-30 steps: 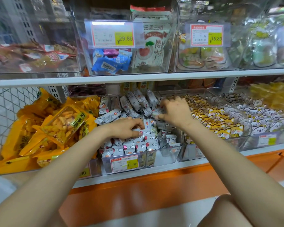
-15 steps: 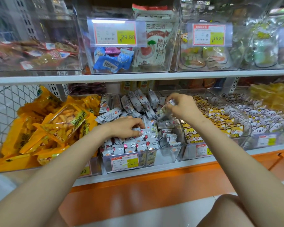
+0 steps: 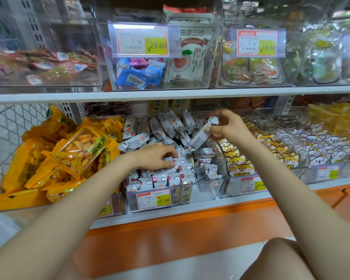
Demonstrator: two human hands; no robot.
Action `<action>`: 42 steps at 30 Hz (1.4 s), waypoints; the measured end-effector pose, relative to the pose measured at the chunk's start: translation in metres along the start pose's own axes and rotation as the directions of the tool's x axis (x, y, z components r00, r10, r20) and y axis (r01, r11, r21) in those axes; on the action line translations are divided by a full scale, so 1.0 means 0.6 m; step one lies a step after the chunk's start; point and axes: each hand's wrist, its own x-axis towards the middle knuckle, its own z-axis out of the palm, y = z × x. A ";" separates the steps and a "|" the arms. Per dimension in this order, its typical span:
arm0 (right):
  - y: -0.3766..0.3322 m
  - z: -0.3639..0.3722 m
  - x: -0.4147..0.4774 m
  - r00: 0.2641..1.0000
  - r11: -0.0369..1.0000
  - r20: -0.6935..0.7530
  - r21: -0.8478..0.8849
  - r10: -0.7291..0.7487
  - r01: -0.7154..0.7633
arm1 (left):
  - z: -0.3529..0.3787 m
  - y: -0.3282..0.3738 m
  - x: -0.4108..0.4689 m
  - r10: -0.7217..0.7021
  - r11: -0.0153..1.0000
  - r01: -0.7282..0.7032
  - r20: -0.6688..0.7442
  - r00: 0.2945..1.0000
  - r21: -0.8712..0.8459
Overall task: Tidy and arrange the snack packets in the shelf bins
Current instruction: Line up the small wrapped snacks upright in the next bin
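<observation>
1. Slip risk: the right hand (image 3: 228, 126) pinches one white packet (image 3: 200, 138) by its upper end, between thumb and fingertips. The packet hangs tilted above the back right of the middle bin (image 3: 214, 188). We judge the hold thin, so the packet could drop onto the heap or over the wall into the cat-print packets (image 3: 271, 142).
2. Topple risk: the left hand (image 3: 154, 156) is curled over the front-row packets (image 3: 180, 174), thumb and fingers pinching their tops. We think letting go too soon would let the upright rows fall flat.
3. Gap risk: the bin's right front corner holds nothing behind the clear wall. We think neighbouring packets could lean or slide into it.
4. Brush risk: the left forearm passes just beside the yellow packets (image 3: 79, 148), which are heaped above their bin rim. A careless sweep might knock one out.
5. Counts, hands: we see two, both grasping.
6. Counts, lifted packets: one.
7. Counts, packets in the middle bin: too many and too overlapped for an exact count. Roughly six lean in a row at the back.
8. Counts, lower-shelf bins: at least four.
9. Counts, price tags (image 3: 154, 199): two above, three readable or partly so below, one more half hidden by the left arm.
</observation>
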 end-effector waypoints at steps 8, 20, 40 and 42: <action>0.019 0.002 -0.010 0.983 0.995 0.173 0.086 -0.064 0.049 | 0.000 0.001 0.005 -0.071 0.899 -0.088 -0.340 0.938 -0.428; 0.038 0.027 0.009 0.973 0.961 0.096 -0.161 -0.210 0.223 | -0.028 0.004 0.004 -0.236 0.886 -0.104 -0.634 0.736 -0.452; 0.037 0.088 0.079 0.780 0.417 0.611 -0.748 0.132 0.516 | -0.022 -0.004 0.045 -0.043 0.999 0.036 -0.197 0.980 -0.036; 0.037 0.098 0.081 0.768 0.388 0.616 -0.760 0.176 0.521 | -0.023 -0.003 0.043 -0.038 0.999 0.043 -0.207 0.978 0.020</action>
